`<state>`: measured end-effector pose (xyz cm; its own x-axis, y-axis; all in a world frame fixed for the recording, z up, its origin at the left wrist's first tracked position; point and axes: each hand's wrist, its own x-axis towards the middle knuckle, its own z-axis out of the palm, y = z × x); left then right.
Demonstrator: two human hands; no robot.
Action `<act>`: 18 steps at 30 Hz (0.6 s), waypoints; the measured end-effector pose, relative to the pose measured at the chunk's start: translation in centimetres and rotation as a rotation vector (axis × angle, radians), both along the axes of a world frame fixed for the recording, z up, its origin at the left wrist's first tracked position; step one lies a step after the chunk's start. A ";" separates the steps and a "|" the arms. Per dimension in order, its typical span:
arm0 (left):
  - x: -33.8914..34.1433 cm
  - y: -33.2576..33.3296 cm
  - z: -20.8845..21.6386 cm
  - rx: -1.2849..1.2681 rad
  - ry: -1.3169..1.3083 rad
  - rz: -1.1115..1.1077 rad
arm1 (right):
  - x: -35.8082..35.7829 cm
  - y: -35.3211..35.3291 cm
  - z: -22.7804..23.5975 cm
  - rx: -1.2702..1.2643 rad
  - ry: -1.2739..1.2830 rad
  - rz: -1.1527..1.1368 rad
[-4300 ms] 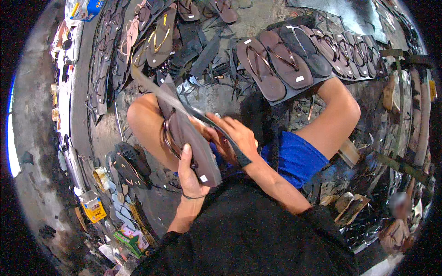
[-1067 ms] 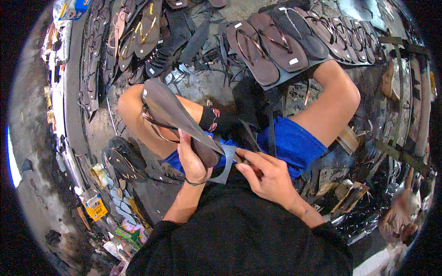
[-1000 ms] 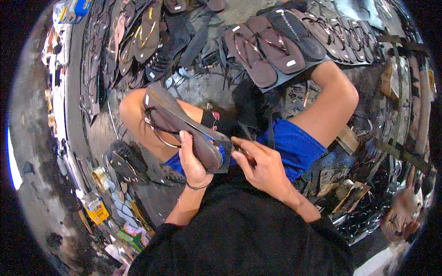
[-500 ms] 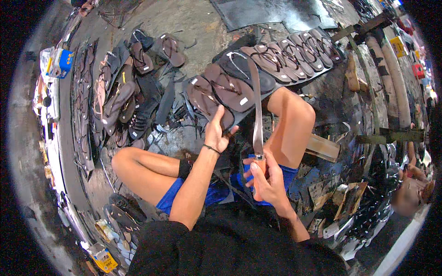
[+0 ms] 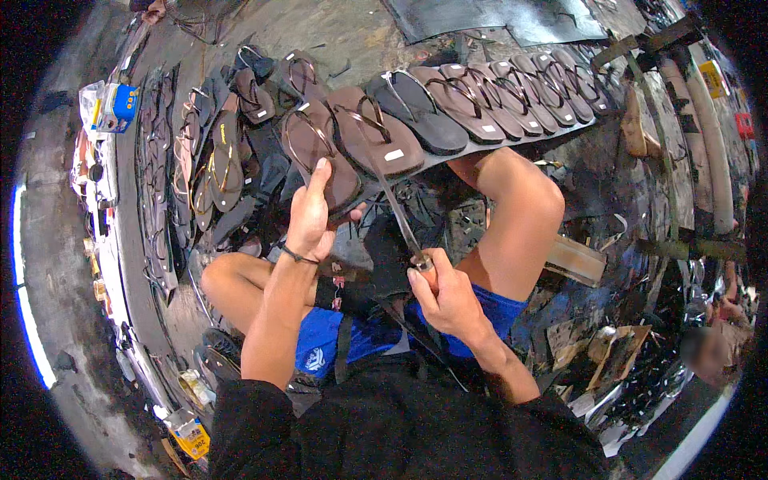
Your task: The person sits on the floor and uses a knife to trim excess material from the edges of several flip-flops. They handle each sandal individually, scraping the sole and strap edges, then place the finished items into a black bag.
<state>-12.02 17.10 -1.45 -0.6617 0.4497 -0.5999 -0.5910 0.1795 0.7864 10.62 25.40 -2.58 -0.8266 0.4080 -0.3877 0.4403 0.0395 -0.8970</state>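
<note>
My left hand (image 5: 310,222) is closed on the heel end of a brown flip-flop (image 5: 340,182), its thumb lying on top and the other fingers mostly hidden beneath. Beside it lies a second brown flip-flop (image 5: 400,148) with a white label at the heel. A black flip-flop (image 5: 432,136) and a row of brown flip-flops (image 5: 476,116) continue to the right on a dark sheet (image 5: 512,138). My right hand (image 5: 450,300) grips the orange handle of a long knife (image 5: 399,216). Its narrow blade slants up and left, the upper part crossing over the second brown flip-flop.
My bent knees (image 5: 520,216) flank the work. More flip-flops (image 5: 226,160) lie piled at the left, near a blue box (image 5: 118,109). Far off, a dark sheet (image 5: 496,20) covers some floor. Wooden rails (image 5: 710,144) stand right; another person (image 5: 716,340) sits at far right.
My left hand has shifted left with the flip-flops, which now lie turned more upright. The knife has tipped from nearly vertical to a leftward slant, its blade now over the second brown flip-flop.
</note>
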 end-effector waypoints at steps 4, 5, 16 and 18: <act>0.0 -0.8 -0.7 0.025 -0.031 -0.006 | 0.1 -1.5 -1.1 0.056 -0.001 0.009; 0.1 -1.0 -0.8 0.039 -0.039 -0.009 | -0.3 -1.5 -1.3 0.067 0.013 0.014; 4.4 -0.9 -3.2 0.230 -0.199 0.215 | -6.7 0.1 -6.3 0.383 -0.074 0.098; 4.9 -0.8 -3.4 0.269 -0.238 0.259 | -7.2 -0.5 -7.7 0.389 -0.096 0.074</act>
